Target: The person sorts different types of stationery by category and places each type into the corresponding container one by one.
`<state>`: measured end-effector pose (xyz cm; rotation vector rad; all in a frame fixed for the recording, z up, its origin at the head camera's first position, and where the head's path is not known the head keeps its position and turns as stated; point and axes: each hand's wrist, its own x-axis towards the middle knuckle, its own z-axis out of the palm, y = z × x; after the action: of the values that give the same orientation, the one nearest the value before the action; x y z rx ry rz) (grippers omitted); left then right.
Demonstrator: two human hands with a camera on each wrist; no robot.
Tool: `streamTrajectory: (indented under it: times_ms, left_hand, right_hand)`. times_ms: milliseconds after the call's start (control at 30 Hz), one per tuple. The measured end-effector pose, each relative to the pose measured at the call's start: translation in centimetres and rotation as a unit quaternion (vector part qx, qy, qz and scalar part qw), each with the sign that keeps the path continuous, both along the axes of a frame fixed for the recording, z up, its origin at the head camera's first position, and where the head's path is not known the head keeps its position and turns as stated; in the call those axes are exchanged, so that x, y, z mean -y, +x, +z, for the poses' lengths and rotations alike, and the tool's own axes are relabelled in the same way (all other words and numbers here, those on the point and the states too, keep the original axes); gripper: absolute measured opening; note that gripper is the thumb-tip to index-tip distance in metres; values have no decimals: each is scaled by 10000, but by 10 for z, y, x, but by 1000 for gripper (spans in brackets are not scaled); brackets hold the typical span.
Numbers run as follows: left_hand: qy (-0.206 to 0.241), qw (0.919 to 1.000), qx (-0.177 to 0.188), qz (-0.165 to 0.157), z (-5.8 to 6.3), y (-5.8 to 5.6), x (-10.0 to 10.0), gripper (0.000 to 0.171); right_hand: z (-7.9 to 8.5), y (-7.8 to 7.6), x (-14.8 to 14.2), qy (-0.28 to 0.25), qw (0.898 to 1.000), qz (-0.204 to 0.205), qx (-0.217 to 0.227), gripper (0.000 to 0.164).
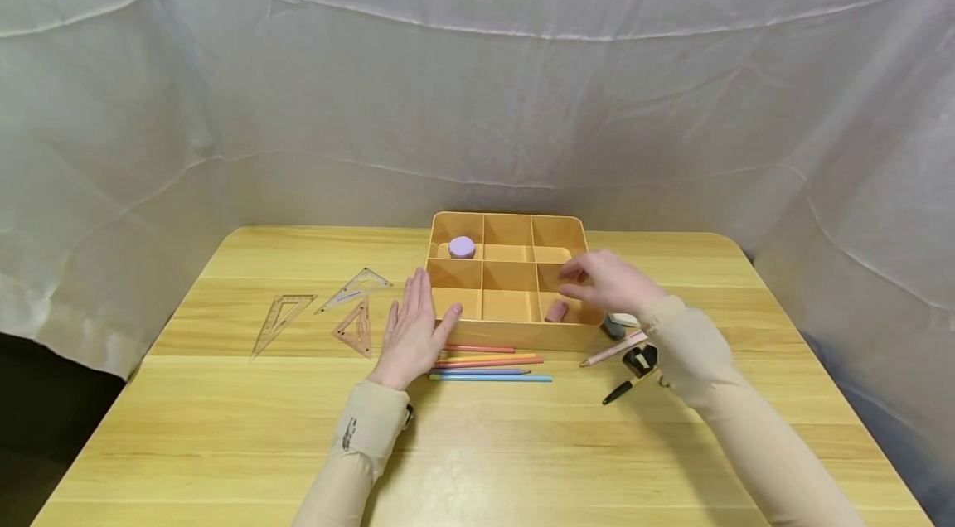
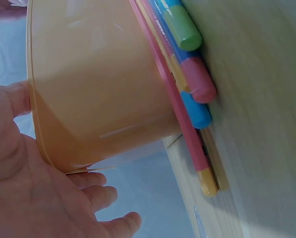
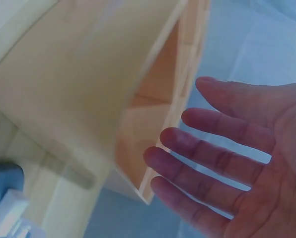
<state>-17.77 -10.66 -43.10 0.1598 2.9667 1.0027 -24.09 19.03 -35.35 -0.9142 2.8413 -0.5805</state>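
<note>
An orange organizer box (image 1: 522,334) with several compartments stands on the table. My left hand (image 1: 410,332) rests at its front left corner, fingers straight; in the left wrist view the thumb touches the rim. Over the front right compartment hovers my right hand (image 1: 612,282), and the right wrist view shows its fingers (image 3: 202,163) spread with nothing held. Below it lies a pinkish block like an eraser (image 1: 556,311). A round purple piece (image 1: 461,247) sits in the back left compartment. Along the box's front side lie several colored pencils (image 1: 492,378), close to my left hand.
Three triangular rulers, one a clear set square (image 1: 261,334), lie left of the box. To its right are a pink pencil (image 1: 613,350), a small dark object (image 1: 613,328), a white block (image 1: 623,319), a black item (image 1: 640,359) and a black-and-yellow pen-like tool (image 1: 619,393). Pale curtains (image 1: 477,96) surround the table.
</note>
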Motion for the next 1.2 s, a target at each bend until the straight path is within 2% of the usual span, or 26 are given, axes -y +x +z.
streamTrajectory:
  times_ms: [100,300,567,733,1000,1200]
  left_hand:
    - [-5,10000,2,5,0,0,0,86]
    - [-2,10000,3,-4,0,0,0,85]
    - [9,10000,16,-20,0,0,0,86]
    - [-2,10000,-4,-25,1,0,0,86]
    - [-23,10000,1,-19,2,0,0,85]
    - [-32,10000,22,-28,2,1,0,85]
  right_hand:
    - [6,6,-9,-128,9998,-45,-121,25]
    - [11,18,-27,-164,9992,-366,-67,29]
    - [6,29,-52,-96,9962,-855,165,32]
    - [2,29,-63,189,9916,-1223,387,33]
    - [-20,19,-72,405,9847,-1498,798,34]
    - [-39,12,-70,750,9797,-1696,762,29]
